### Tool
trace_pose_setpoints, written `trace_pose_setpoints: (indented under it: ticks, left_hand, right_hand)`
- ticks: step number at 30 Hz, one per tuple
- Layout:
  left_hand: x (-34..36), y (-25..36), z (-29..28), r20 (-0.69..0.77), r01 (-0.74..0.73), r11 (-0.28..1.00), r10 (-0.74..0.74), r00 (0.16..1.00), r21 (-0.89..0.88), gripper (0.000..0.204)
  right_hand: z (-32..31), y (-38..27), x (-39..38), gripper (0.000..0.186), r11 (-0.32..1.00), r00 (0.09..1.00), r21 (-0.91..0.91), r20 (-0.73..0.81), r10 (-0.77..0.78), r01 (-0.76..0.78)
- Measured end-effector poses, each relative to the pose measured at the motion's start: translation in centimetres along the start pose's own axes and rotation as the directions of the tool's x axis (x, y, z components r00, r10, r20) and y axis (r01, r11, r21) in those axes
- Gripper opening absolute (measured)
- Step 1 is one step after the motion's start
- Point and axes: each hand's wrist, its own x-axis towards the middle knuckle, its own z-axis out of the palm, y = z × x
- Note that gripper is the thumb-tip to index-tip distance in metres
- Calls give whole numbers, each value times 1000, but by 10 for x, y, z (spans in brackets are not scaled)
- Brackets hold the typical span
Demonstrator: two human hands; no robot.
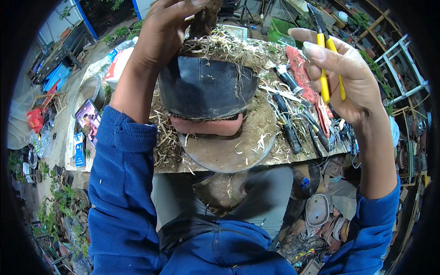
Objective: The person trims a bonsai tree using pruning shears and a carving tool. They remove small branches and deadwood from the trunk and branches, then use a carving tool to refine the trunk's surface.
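At the top, my left hand is closed around a thick brown plant trunk; part of its grip runs out of the picture. The trunk rises from a black plastic pot heaped with soil and pale wood shavings. Under the pot sits a reddish block, and below that a round, dusty turntable. My right hand is raised to the right of the pot, closed on yellow-handled snips. Their dark blades point upward, apart from the trunk.
Several hand tools lie on the littered table to the right, near a red cloth. A phone leans at the table's left, beside a blue packet. Behind stands a green crate. An oval tray lies below right.
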Motion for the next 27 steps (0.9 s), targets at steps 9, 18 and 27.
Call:
trace_pose_setpoints:
  ticks: [9, 18, 27]
  left_hand:
    - [9, -10, 1, 38, 66, 991, -62, 997, -119, 43]
    - [3, -4, 14, -65, -33, 991, 25, 998, -129, 41]
    - [-16, 12, 15, -137, 51, 983, -76, 988, -175, 50]
  right_hand:
    - [-39, 8, 17, 54, 851, 955, 442, 54, 292, -285]
    - [77, -63, -9, 44, 179, 987, -984, -32, -156, -4]
    - [148, -93, -13, 34, -432, 976, -902, 109, -188, 18]
